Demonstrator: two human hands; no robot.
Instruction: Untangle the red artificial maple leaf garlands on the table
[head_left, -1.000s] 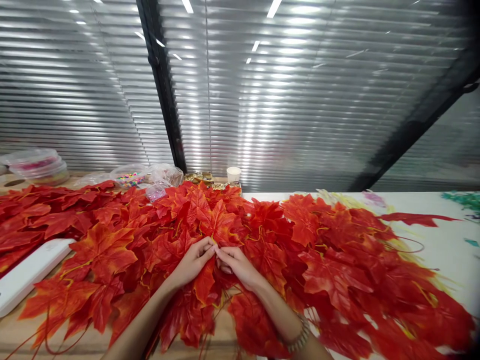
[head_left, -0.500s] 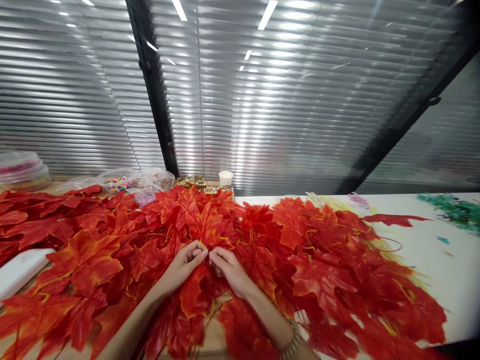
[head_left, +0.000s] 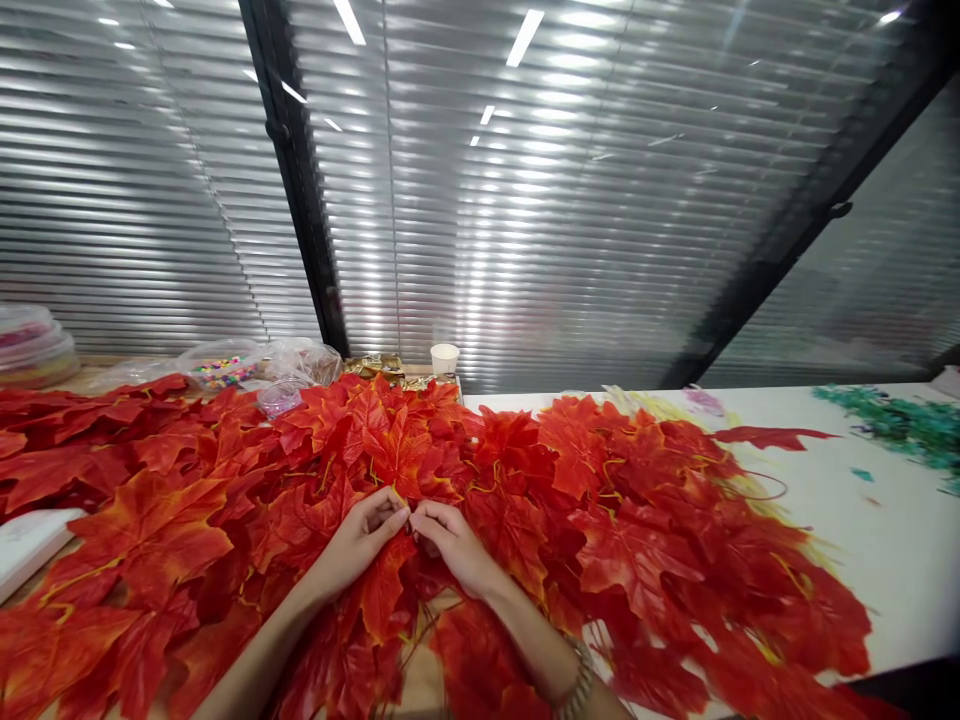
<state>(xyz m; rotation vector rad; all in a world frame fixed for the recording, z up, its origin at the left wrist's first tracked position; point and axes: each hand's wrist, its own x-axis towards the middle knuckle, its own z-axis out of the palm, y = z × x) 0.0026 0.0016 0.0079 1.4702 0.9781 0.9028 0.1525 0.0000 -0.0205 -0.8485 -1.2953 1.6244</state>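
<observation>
Red artificial maple leaves (head_left: 637, 560) with yellow-orange edges and thin yellow stems lie heaped over the table. My left hand (head_left: 373, 525) and my right hand (head_left: 442, 535) meet at the middle of the heap, fingertips pinched almost together. A yellow leaf stem (head_left: 399, 492) shows at the left fingertips, and a red leaf (head_left: 384, 590) hangs just below that hand. What the right fingers pinch is too small and covered to make out. A beaded bracelet (head_left: 581, 680) circles the right wrist.
A white paper cup (head_left: 445, 358) stands at the back, beside gold packets (head_left: 373, 364). Clear tubs with colored beads (head_left: 225, 371) and stacked round containers (head_left: 34, 345) are back left. Green scraps (head_left: 896, 420) lie on the white tabletop (head_left: 900, 540) at right. Window blinds (head_left: 510, 200) rise behind.
The whole view has shifted slightly, so things appear a little further left. Both hands keep nearly the same pinched pose at the same spot in the leaves.
</observation>
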